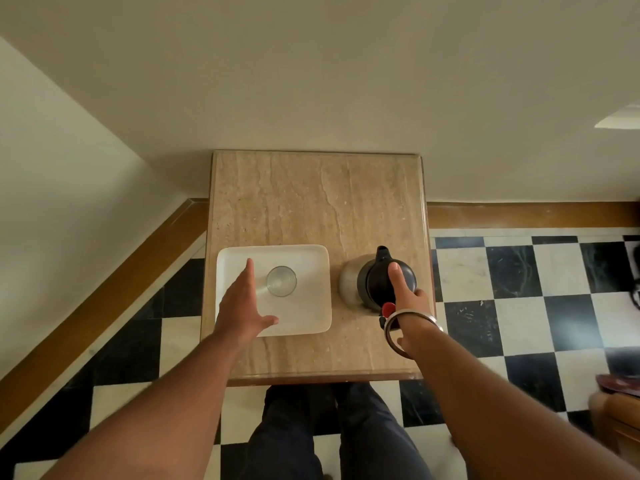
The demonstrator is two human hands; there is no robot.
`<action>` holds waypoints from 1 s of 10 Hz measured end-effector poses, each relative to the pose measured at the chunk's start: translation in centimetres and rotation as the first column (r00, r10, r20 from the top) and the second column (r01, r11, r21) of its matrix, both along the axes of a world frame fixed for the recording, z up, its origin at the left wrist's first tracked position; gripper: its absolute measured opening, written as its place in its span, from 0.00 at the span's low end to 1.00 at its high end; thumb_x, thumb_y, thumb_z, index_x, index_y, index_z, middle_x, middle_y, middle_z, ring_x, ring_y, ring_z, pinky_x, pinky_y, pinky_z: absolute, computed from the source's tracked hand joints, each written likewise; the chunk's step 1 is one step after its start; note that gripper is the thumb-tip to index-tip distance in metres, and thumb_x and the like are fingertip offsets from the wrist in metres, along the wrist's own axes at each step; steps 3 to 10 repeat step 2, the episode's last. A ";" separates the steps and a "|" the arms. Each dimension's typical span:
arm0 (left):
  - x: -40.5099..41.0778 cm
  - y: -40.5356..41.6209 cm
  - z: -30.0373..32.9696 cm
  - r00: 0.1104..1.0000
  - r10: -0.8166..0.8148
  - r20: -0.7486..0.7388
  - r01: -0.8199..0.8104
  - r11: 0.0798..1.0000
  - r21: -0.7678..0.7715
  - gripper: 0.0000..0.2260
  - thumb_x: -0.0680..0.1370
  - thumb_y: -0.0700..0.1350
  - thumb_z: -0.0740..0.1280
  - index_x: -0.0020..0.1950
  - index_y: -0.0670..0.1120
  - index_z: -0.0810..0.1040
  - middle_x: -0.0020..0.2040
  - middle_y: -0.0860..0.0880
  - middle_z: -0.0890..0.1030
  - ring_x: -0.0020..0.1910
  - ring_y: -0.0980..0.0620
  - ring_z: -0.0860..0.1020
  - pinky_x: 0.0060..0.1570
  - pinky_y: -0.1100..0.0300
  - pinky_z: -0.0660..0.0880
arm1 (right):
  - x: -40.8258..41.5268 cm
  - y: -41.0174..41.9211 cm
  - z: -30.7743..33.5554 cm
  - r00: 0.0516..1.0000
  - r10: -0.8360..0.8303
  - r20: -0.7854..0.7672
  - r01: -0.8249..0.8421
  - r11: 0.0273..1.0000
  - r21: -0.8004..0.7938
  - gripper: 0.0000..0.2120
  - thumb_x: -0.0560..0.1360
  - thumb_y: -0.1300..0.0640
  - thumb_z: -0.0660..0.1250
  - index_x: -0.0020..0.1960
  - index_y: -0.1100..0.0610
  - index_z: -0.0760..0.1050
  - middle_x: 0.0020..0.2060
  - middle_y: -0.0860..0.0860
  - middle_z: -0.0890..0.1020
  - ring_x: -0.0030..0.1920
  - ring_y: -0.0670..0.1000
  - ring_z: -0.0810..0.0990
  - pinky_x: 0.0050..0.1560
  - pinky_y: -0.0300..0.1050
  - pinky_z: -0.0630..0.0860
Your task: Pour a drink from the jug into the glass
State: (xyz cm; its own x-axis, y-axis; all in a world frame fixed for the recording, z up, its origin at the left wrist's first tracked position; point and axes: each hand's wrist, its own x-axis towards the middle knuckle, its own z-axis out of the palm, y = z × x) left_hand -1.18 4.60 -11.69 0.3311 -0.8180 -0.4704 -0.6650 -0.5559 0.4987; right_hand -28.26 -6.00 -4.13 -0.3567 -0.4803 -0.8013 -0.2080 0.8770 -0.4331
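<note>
A clear empty glass stands upright in the middle of a white square tray. My left hand hovers over the tray's left half, fingers stretched out and thumb apart, right beside the glass; I cannot tell if it touches it. To the right of the tray stands the jug, steel-bodied with a black lid, its spout pointing away from me and a red button by the handle. My right hand is closed on the jug's handle side, with the thumb lying across the lid. The handle itself is hidden under the hand.
Tray and jug sit on the near half of a small beige stone table pushed against a white wall. A black-and-white chequered floor surrounds it. My legs are at the table's front edge, and a metal bangle circles my right wrist.
</note>
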 end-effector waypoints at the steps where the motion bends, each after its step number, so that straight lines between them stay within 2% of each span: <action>1: 0.3 -0.8 3.3 0.995 -0.070 0.072 0.070 0.998 -0.004 0.61 0.59 0.54 0.84 0.79 0.52 0.44 0.75 0.46 0.64 0.72 0.43 0.66 0.67 0.42 0.68 | 0.2 -0.3 0.8 0.999 0.043 -0.016 -0.042 0.997 0.060 0.39 0.66 0.26 0.67 0.61 0.57 0.70 0.46 0.57 0.80 0.43 0.58 0.81 0.42 0.54 0.77; 2: -0.4 -2.2 6.8 0.979 -0.141 0.145 0.147 0.989 -0.033 0.61 0.60 0.60 0.82 0.79 0.49 0.45 0.77 0.45 0.61 0.74 0.42 0.61 0.69 0.41 0.65 | 0.0 -0.4 3.0 0.976 0.188 -0.110 -0.192 0.981 -0.027 0.43 0.69 0.27 0.64 0.69 0.60 0.67 0.54 0.60 0.78 0.46 0.59 0.80 0.45 0.56 0.79; 10: -0.4 -2.2 6.8 0.979 -0.141 0.145 0.147 0.989 -0.033 0.61 0.60 0.60 0.82 0.79 0.49 0.45 0.77 0.45 0.61 0.74 0.42 0.61 0.69 0.41 0.65 | 0.0 -0.4 3.0 0.976 0.188 -0.110 -0.192 0.981 -0.027 0.43 0.69 0.27 0.64 0.69 0.60 0.67 0.54 0.60 0.78 0.46 0.59 0.80 0.45 0.56 0.79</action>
